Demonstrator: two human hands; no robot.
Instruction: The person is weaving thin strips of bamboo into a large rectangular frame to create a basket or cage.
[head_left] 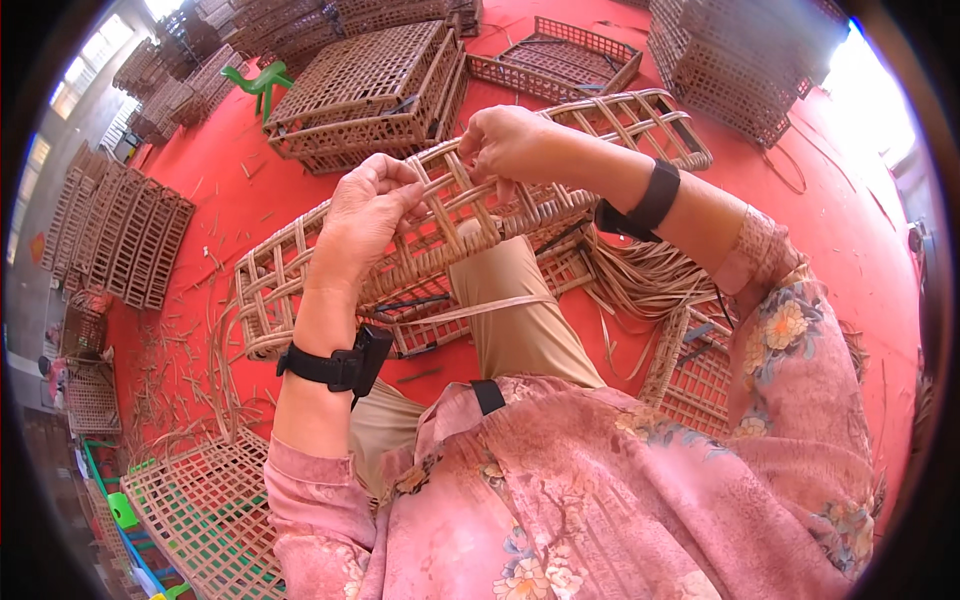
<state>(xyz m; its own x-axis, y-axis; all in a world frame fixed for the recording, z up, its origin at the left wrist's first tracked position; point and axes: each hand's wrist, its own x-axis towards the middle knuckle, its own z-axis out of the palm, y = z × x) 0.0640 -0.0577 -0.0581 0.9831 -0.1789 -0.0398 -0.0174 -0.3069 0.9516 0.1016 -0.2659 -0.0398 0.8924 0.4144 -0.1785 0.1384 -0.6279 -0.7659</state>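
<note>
The tray (530,212) is held slantwise over the right leg (515,325), apparently propped there so that its weight is shared. Its slats are gripped by the left hand (372,208), thumb and fingers nearly closed; the right hand (505,150) is curled in just beside it at the weave; whether a loose strand is pinched cannot be told. Cane (650,272) is laid on the floor (840,300) beside the right leg, probably for easy reach.

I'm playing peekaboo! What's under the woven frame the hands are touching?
A tan-trousered leg, more cane lattice and red floor show below the woven frame. The weave covers part of the leg's top.
</note>
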